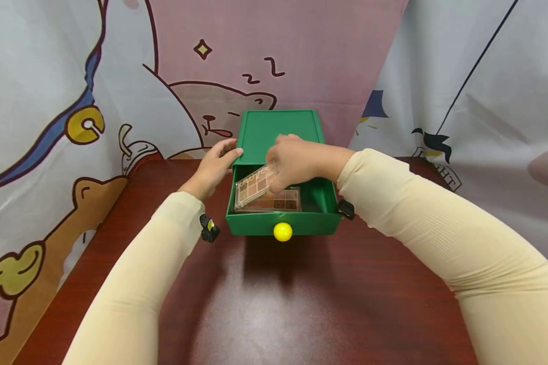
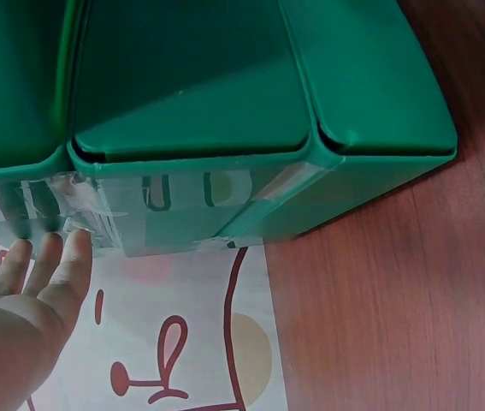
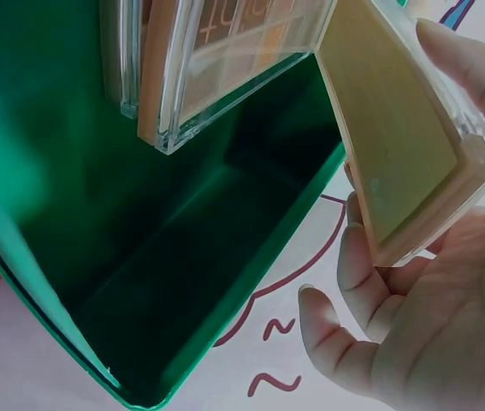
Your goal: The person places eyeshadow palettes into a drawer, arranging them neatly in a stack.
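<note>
Right hand (image 1: pixel 297 159), upper palette (image 1: pixel 254 185) in grasp

1. A dark reddish-brown, wood-grained worktop (image 1: pixel 274 324) is marked by a pale glare near the front.
2. Behind it, a printed cloth backdrop (image 1: pixel 338 40) is hung; in its pink middle a sleeping bear (image 1: pixel 224 96) is drawn beneath a yellow sparkle (image 1: pixel 203 49).
3. On its left, a blue ribbon (image 1: pixel 47 136), a yellow bell (image 1: pixel 76 125), a drinking cup (image 1: pixel 139 151) and a yellow-green duck (image 1: pixel 15 271) are printed.
</note>
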`<state>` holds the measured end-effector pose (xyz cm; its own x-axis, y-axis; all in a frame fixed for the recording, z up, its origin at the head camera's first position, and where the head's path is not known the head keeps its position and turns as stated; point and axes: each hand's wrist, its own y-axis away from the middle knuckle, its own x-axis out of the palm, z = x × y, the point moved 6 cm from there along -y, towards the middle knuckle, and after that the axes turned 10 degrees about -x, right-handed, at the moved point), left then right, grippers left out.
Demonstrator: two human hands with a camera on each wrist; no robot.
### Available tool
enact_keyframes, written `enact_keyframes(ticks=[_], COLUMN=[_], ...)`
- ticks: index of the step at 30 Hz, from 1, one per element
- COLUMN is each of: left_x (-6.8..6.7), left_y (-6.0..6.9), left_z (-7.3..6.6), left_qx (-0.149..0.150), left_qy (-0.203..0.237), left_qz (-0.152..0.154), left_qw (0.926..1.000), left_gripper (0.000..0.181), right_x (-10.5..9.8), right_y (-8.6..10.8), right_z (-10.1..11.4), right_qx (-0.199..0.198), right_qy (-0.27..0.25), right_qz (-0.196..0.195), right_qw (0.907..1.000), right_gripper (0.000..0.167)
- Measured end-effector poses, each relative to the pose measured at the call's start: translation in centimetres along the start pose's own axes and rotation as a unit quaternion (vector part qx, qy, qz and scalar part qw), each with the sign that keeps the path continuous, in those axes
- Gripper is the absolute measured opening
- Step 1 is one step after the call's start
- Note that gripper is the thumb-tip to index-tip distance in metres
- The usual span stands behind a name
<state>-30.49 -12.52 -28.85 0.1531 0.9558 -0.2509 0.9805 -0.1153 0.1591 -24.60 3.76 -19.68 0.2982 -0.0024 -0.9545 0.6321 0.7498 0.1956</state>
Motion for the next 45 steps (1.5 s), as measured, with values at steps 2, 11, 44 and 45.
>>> enact_keyframes(ticks=[2,11,44,45], left_x=[0.0,0.1,0.0,0.0], left_y=[0.0,-0.1,0.1,0.1], left_z=[0.0,0.1,0.4,0.3], left_qx=[0.000,-0.001,-0.006,-0.006], left_qy=[0.001,0.012,0.014,0.016], left_qz=[-0.001,0.003,-0.009,-0.010], left_qw=[1.0000,0.9999,0.9998,0.9998], left_gripper=[0.056,0.055,0.057,0.057], right_x=[0.1,0.5,3.3,4.0], right_y=[0.0,0.2,16.8,17.3], right_z=[0.0,-0.3,-15.0,-15.5], right_qx=[0.005,0.029,0.147,0.153], right_qy=[0.006,0.013,-0.187,-0.187], right_qz=[0.006,0.055,-0.375,-0.372], right_qw=[1.0000,0.9980,0.8958,0.8963], right_gripper=[0.067,0.067,0.069,0.069])
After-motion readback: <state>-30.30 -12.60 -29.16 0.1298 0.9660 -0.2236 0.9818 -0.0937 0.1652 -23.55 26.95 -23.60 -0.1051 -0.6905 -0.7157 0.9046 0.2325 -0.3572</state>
